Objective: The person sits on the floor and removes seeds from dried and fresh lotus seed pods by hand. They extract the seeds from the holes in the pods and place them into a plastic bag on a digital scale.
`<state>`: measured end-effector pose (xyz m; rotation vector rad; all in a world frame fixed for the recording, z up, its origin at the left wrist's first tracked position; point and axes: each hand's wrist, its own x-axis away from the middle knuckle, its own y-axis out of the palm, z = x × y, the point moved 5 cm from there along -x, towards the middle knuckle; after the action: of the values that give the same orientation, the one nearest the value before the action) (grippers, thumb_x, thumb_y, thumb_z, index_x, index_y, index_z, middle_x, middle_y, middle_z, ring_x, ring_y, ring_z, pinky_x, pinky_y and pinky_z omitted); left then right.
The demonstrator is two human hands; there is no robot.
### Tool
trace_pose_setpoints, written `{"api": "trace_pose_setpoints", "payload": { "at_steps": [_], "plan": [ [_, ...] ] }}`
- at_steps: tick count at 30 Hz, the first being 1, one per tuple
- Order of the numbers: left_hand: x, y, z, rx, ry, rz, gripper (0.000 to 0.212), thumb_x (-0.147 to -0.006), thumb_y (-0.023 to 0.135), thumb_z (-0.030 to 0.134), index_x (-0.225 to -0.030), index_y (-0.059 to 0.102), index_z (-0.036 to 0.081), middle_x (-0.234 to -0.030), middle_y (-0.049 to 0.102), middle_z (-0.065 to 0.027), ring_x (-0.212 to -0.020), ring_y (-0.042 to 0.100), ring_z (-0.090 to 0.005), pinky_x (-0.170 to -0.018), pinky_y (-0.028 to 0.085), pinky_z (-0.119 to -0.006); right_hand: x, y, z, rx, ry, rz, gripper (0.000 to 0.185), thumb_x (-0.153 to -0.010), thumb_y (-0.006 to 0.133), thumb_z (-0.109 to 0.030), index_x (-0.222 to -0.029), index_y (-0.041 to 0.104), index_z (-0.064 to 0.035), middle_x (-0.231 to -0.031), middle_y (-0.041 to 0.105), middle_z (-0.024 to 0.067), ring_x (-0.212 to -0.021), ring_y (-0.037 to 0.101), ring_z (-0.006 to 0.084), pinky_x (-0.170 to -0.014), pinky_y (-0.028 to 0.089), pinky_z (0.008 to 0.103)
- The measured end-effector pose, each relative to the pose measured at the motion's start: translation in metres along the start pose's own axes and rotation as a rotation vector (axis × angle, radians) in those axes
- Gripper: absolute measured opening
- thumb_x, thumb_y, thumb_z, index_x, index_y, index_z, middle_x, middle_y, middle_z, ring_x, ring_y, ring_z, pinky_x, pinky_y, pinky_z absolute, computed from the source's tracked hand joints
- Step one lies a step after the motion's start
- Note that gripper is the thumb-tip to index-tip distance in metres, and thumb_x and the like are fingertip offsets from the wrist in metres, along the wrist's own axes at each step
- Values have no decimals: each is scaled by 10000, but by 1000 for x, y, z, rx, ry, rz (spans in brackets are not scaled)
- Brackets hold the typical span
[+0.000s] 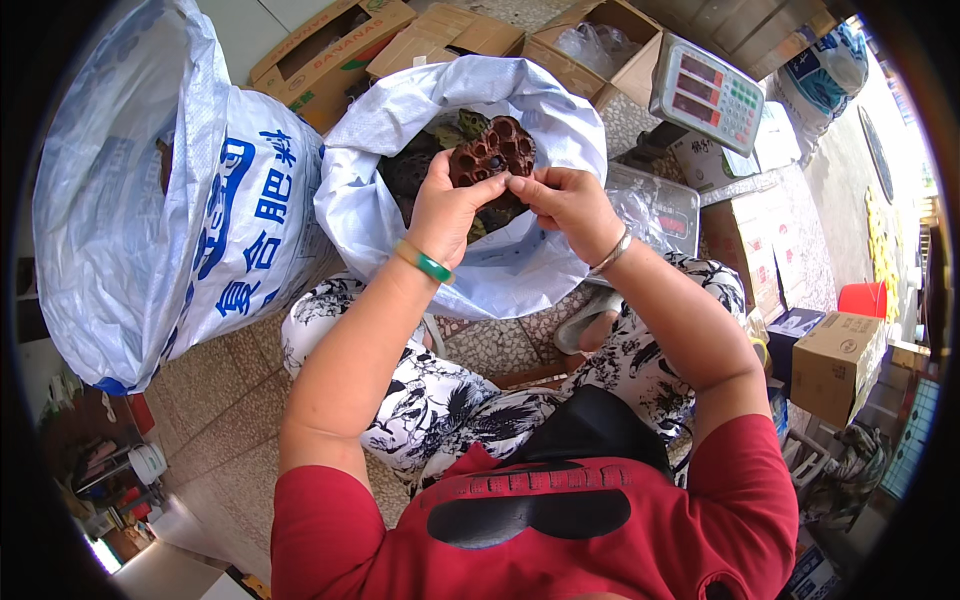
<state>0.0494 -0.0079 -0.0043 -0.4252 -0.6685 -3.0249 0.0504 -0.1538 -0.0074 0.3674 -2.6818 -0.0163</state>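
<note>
A dried brown lotus seed pod [508, 142] is held face up over an open white woven sack [517, 289]. My left hand [444, 210] grips its left side, with the thumb along the lower edge. At the lower right edge, my right hand [574, 206] pinches the pod, its thumb tip beside my left thumb. Most of the pod's holes look hollow, and one dark seed [496, 162] shows in a hole near the thumbs. Inside the sack lie more dark pods [409, 172] and a greenish pod [472, 122], partly hidden by my hands.
A second woven sack [259, 217] with printed writing stands open at the left. Cardboard boxes [450, 34] line the back. A platform scale with a keypad display [705, 94] is at the right, near stacked cartons [836, 364] and a red bucket [862, 300].
</note>
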Motion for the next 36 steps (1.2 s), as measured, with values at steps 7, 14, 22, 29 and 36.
{"api": "trace_pose_setpoints", "payload": {
  "at_steps": [7,14,22,29,36],
  "plan": [
    [-4,-2,11,107,-56,-32,375,-726,652,-28,-1057,478,6,-976,580,-60,-888,572,-151,-814,460,-284,-5,-3,8,-339,121,-171,166,-800,630,-175,-834,565,-26,-706,544,16,-559,434,53,-465,335,180],
    [-6,-12,4,-142,14,-44,355,-712,695,36,-1024,533,-20,-960,609,-71,-858,572,-116,-787,453,-242,0,-10,-18,-413,24,-203,165,-880,446,-146,-873,545,-14,-739,487,16,-595,381,68,-460,287,200],
    [-4,-8,-4,-372,-101,-94,251,-722,598,-44,-972,578,-31,-931,613,-62,-833,573,-119,-788,442,-241,-4,1,-17,594,-278,-15,419,-847,566,-383,-794,594,32,-599,548,63,-536,503,146,-508,422,295],
    [2,-5,-7,-224,-259,-297,238,-681,569,-56,-916,598,-30,-863,618,-62,-777,576,-120,-739,457,-243,6,10,-25,880,-367,-72,406,-797,622,-368,-772,588,35,-615,568,187,-539,553,283,-529,434,350],
    [8,-1,-4,-233,-369,-394,234,-694,627,-3,-922,581,-27,-873,607,-65,-799,570,-124,-770,449,-236,10,7,-20,863,-537,-175,382,-820,561,-349,-677,552,5,-593,554,216,-575,560,385,-534,449,413]
  ]
}}
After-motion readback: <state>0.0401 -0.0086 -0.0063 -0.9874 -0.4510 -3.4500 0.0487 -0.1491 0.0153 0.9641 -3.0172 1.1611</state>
